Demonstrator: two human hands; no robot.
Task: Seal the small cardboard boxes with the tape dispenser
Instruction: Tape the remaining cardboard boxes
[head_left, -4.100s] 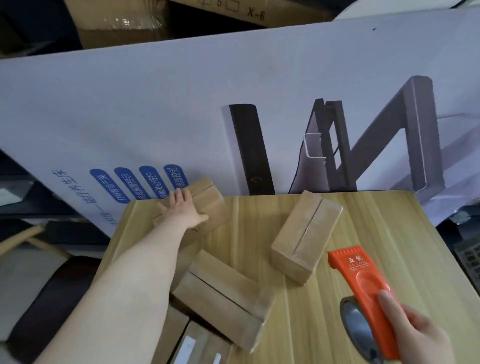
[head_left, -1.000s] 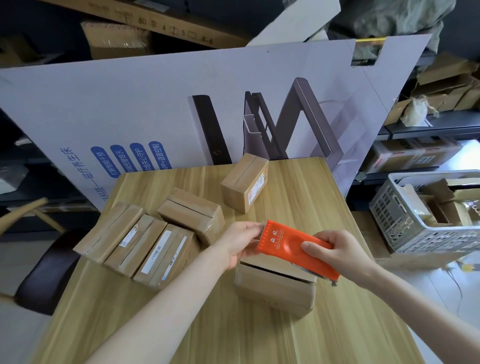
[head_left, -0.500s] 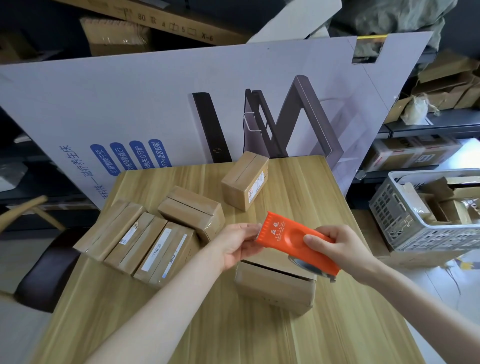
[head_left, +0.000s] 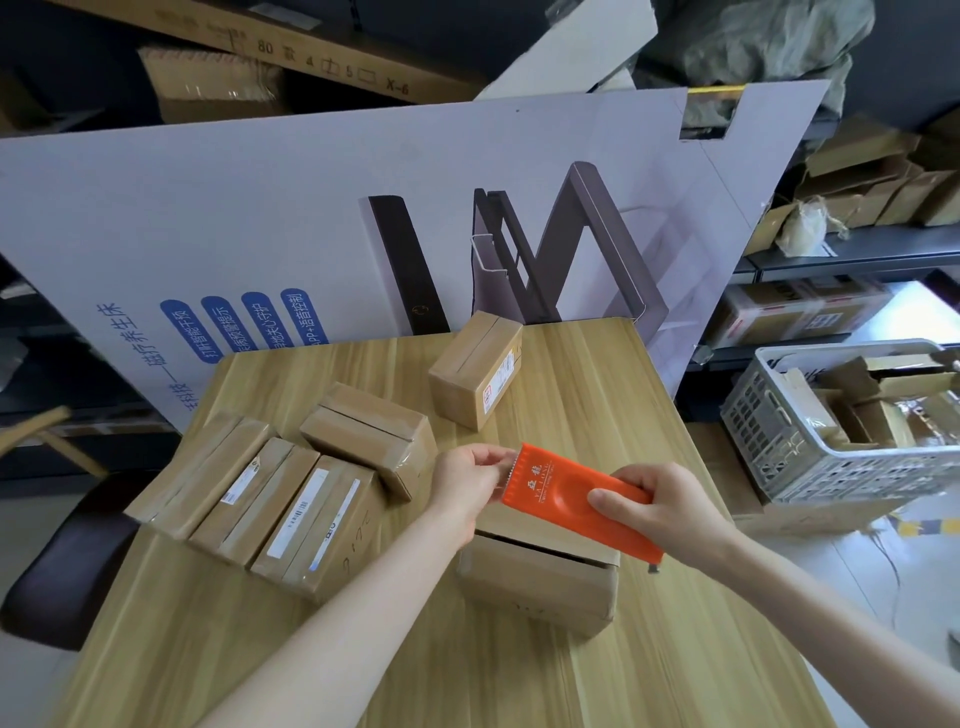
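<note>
My right hand (head_left: 647, 506) grips the orange tape dispenser (head_left: 558, 491) and holds it above a small cardboard box (head_left: 540, 584) near the table's front. My left hand (head_left: 467, 480) pinches the clear tape end at the dispenser's toothed edge. The box below has its top seam showing as a dark slit. Another box (head_left: 371, 428) with an open seam lies to the left, and a third box (head_left: 478, 369) stands further back. A row of three taped boxes (head_left: 260, 499) lies at the left.
The wooden table (head_left: 597, 395) ends at the right, where a white plastic crate (head_left: 810, 447) of cardboard scraps stands on the floor. A large printed white board (head_left: 260, 218) leans behind the table. A dark chair seat (head_left: 67, 561) is at the left.
Over four seconds my left hand left the far-left box and came to the dispenser's toothed edge. In the last second both hands lifted the dispenser slightly above the near box.
</note>
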